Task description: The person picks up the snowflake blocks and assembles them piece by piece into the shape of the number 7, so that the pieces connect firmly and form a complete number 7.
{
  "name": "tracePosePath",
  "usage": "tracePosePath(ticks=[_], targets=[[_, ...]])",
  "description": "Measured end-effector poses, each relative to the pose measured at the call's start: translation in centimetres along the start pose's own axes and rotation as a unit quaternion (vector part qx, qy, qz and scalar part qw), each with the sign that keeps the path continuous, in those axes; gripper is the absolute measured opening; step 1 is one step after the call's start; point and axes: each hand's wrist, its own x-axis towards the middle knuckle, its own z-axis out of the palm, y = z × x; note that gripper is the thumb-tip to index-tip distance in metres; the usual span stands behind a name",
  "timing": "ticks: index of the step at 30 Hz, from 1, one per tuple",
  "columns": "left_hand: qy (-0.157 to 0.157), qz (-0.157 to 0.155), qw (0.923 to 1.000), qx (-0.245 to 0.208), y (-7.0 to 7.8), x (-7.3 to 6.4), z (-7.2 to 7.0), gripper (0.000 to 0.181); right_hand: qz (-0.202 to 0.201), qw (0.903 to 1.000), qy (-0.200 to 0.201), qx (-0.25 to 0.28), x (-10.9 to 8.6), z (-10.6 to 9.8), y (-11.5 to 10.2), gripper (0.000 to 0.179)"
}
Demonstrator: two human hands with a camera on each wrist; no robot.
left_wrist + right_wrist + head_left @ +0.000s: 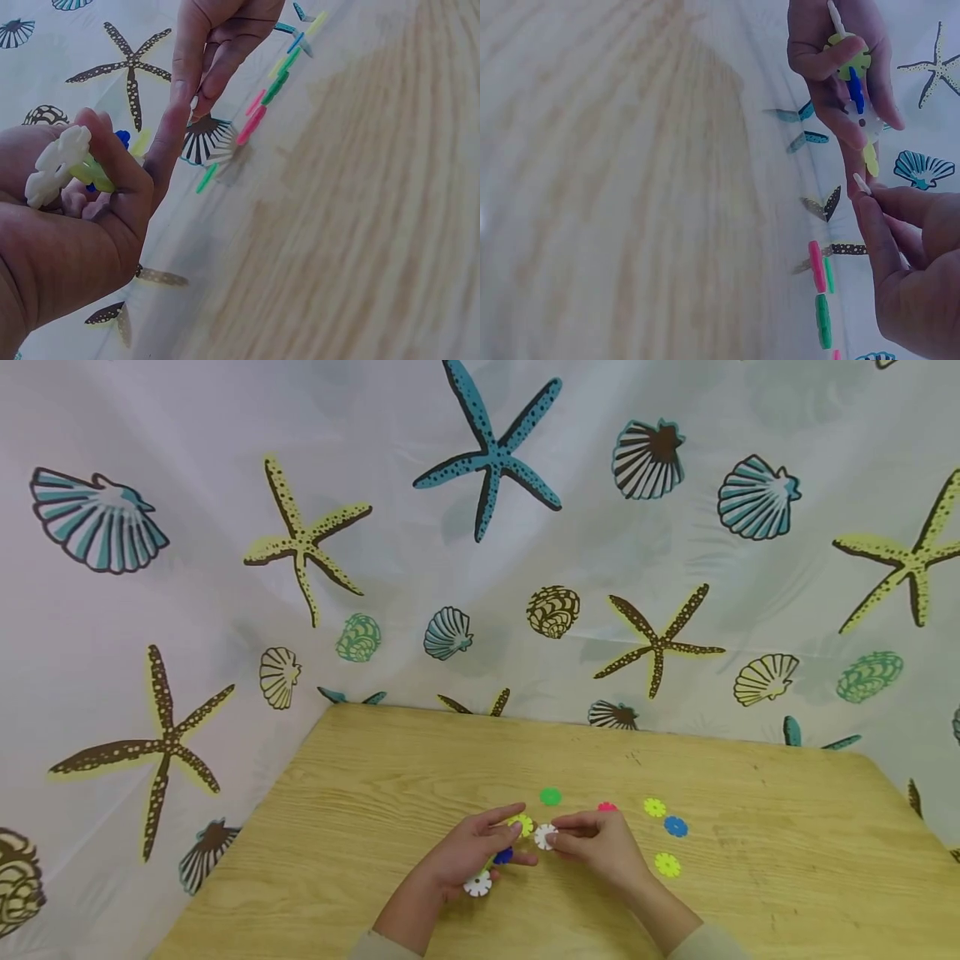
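Note:
My left hand (472, 852) holds a short chain of notched plastic snowflake discs slotted together. In the head view its white disc (477, 883) is at the near end, a blue disc (502, 856) in the middle and a yellow disc (522, 823) at the far end. The right wrist view shows another white disc (864, 120) in the chain, between the blue and the end yellow one. Between thumb and fingers, my right hand (611, 852) pinches a separate white disc (546, 837), close to the yellow end but apart from it.
Loose discs lie flat on the wooden table (360, 827): a green one (551, 797), a pink one (607, 808) partly behind my right hand, a blue one (676, 826) and two yellow ones (655, 807). A shell-and-starfish curtain (375, 410) hangs behind and at the sides.

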Motion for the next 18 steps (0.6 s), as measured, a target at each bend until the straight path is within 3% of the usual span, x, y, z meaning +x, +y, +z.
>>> tracePosePath(ticks=[9,18], targets=[[0.006,0.003,1.0,0.002,-0.14,0.05,0.08,0.061,-0.01,0.9994,-0.007,0.033,-0.27,0.19,-0.66,0.03],[0.003,-0.001,1.0,-0.001,-0.2,0.19,0.24,0.06,-0.025,0.9991,0.033,0.011,-0.67,0.6,-0.66,0.025]])
